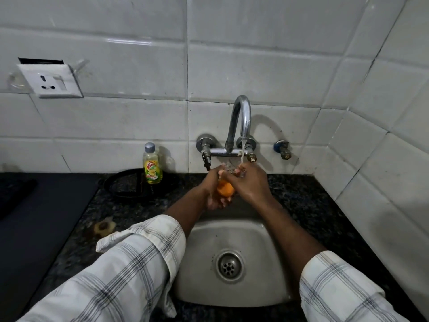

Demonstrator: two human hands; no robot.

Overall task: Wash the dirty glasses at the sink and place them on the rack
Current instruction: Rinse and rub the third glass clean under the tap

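A wall of white glazed tiles [255, 73] fills the upper half of the view and turns a corner on the right, above a dark speckled stone counter [301, 201]. A black flat surface [30, 228] lies along the counter's left edge. A stainless steel sink [209, 242] is set into the counter, its round drain [229, 266] seen near the middle of the basin. Two forearms in rolled-up white checked sleeves [130, 266] are stretched out over the sink. A white socket plate [50, 81] is fixed to the wall at the left. A chrome tap [240, 122] with a curved spout is mounted on the tiles, and a thin stream of water [242, 151] is seen falling from it onto the hands. A black round rimmed tray [126, 185] rests on the counter against the wall, left of the tap, and a bottle of yellow dish liquid [152, 165] with a grey cap stands at its rear. The left hand [214, 188] is curled around an orange item [224, 189], seemingly a scrubber, and the lower part of a clear glass [229, 169]. The glass is held above the back of the sink, under the stream. The right hand [249, 183] is closed over the glass from the right, fingers wrapped at its rim. The glass is largely hidden by both hands. A small brown and cream object [104, 227], too blurred to identify, lies on the counter beside the left sleeve.
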